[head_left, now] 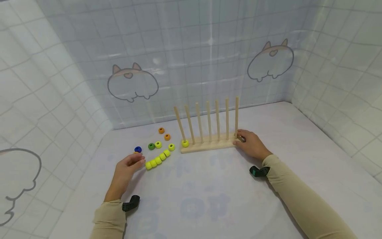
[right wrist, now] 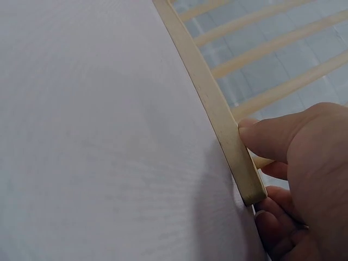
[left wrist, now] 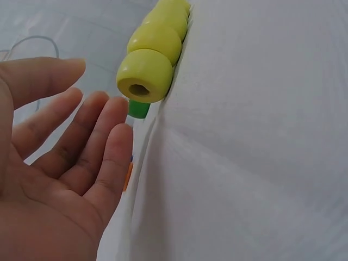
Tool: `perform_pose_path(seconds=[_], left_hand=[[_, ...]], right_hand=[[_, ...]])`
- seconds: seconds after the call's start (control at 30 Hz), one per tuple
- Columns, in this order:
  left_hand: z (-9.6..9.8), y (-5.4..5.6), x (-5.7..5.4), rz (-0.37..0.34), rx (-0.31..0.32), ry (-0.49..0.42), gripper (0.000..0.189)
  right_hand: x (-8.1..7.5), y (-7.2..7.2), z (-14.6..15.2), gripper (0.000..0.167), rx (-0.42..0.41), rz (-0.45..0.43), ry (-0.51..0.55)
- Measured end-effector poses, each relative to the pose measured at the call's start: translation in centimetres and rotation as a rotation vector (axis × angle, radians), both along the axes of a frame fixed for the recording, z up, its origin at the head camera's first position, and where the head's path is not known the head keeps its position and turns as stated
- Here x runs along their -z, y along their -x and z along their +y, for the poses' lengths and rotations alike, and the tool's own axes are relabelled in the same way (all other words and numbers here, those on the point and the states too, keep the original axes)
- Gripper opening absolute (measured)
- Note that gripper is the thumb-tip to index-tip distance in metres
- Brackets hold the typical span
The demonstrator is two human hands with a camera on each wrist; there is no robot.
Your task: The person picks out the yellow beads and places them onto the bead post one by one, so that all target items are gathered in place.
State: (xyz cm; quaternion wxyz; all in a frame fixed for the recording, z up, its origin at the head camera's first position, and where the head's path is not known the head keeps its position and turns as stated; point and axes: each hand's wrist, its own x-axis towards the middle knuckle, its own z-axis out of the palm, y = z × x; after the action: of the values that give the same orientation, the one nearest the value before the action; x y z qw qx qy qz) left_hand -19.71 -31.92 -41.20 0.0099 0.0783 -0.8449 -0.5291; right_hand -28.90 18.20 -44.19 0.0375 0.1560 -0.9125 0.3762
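My left hand [head_left: 125, 171] is beside the near end of a row of several yellow beads [head_left: 158, 160]. Its fingers are relaxed, and the left wrist view shows nothing between thumb and fingertips; the end bead [left wrist: 145, 69] lies just past them, its hole facing the hand. At the right end of a wooden peg rack [head_left: 209, 145], my right hand [head_left: 252, 144] grips the base, thumb on the front edge and fingers around the back and end. One yellow bead [head_left: 185, 143] sits at the foot of the rack's leftmost peg; the other pegs are bare.
Behind the row lie two loose yellow beads [head_left: 171, 147], a green bead [head_left: 151, 146] and two orange beads [head_left: 161, 130]. A blue bead [head_left: 138, 149] is just beyond my left fingers, with another orange bead [head_left: 136, 152] partly hidden there. Tile-patterned sheets [head_left: 191, 59] surround the white tabletop [head_left: 206, 186].
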Motion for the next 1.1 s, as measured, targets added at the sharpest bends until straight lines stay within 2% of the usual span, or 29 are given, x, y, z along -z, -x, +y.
perform_pose_path(seconds=[0.43, 0.67, 0.9, 1.1], left_hand=[[-0.1, 0.0, 0.6, 0.010, 0.043, 0.017, 0.054], [-0.1, 0.0, 0.6, -0.010, 0.047, 0.029, 0.051], [-0.2, 0.2, 1.1, -0.003, 0.068, 0.103, 0.048], [0.2, 0.2, 1.3, -0.028, 0.074, 0.165, 0.047]], right_hand=[[-0.1, 0.0, 0.0, 0.048, -0.020, -0.005, 0.039], [0.1, 0.1, 0.1, 0.050, -0.020, -0.015, 0.039], [0.2, 0.0, 0.1, 0.050, -0.008, -0.013, 0.037], [0.3, 0.1, 0.0, 0.050, -0.011, -0.012, 0.043]])
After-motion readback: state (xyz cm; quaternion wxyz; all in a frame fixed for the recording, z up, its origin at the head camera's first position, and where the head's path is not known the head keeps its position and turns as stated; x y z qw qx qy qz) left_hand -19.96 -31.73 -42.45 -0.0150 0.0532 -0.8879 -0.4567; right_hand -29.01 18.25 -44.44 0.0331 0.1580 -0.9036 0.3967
